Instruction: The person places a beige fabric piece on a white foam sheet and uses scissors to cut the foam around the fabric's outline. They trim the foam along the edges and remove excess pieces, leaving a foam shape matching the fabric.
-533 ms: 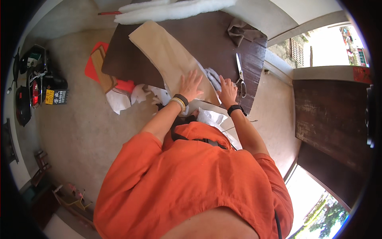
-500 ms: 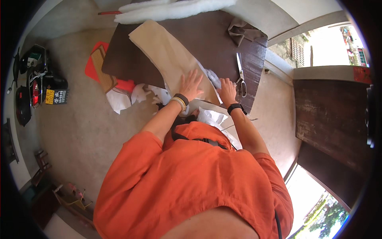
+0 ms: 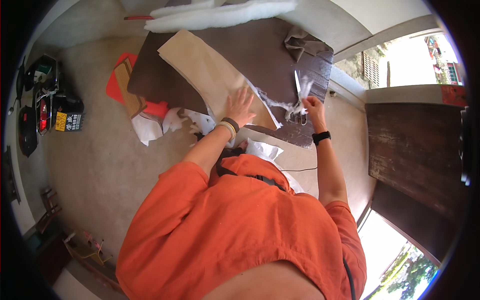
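My left hand (image 3: 241, 107) lies flat, fingers spread, on a long tan piece of fabric (image 3: 200, 62) near the table's front edge. White fluff shows along the fabric's right edge. My right hand (image 3: 315, 112) pinches a thin, wispy strip of white wadding (image 3: 285, 106), which stretches back toward that edge and is smeared by motion near the fingers. Just beside and partly beneath the right hand lie the scissors (image 3: 298, 82), blades pointing away from me; their handles are mostly covered by the wadding and the hand.
On the dark brown table (image 3: 255, 45) sit a thick white wadding roll (image 3: 220, 16) at the back and a crumpled grey-brown cloth (image 3: 302, 44) at the far right. A red stool (image 3: 115, 82) with a striped brown piece stands left. White scraps (image 3: 200, 121) hang by the front edge. A motorbike (image 3: 45, 107) is farther left.
My right hand has left the fabric's edge and moved right, drawing the wadding out over the scissors. My left hand stays pressed on the fabric.
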`<state>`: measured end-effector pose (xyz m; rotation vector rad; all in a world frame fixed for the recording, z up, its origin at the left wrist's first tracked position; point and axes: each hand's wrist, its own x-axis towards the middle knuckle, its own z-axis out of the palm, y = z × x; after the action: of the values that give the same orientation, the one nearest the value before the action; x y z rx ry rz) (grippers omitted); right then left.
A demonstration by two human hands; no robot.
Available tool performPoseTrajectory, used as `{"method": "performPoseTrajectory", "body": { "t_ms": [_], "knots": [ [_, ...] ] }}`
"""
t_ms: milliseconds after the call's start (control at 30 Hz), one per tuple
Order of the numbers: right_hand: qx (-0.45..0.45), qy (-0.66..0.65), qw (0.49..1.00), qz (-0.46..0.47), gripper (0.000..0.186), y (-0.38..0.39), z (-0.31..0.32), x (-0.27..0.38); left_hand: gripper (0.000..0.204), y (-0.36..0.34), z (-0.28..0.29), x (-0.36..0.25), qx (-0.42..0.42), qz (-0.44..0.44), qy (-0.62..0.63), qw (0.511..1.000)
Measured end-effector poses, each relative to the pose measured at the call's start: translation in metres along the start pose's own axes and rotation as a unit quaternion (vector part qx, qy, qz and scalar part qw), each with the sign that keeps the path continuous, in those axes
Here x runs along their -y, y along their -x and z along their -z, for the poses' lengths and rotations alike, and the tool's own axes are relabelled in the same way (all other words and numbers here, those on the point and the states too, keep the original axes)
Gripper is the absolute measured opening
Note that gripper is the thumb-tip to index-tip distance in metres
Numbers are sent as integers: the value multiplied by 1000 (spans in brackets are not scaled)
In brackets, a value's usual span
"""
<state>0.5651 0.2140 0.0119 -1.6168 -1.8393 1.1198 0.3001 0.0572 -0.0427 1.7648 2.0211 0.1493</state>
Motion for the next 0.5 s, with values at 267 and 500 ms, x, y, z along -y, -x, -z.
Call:
{"method": "performPoseTrajectory", "body": {
  "t_ms": [267, 500],
  "knots": [
    [151, 254, 950, 100, 6, 24, -110, 11, 82, 2, 0, 1, 3, 4, -30, 1000],
    [82, 219, 963, 132, 10, 11, -71, 4, 84, 1, -3, 0, -10, 8, -14, 1000]
  ]
}}
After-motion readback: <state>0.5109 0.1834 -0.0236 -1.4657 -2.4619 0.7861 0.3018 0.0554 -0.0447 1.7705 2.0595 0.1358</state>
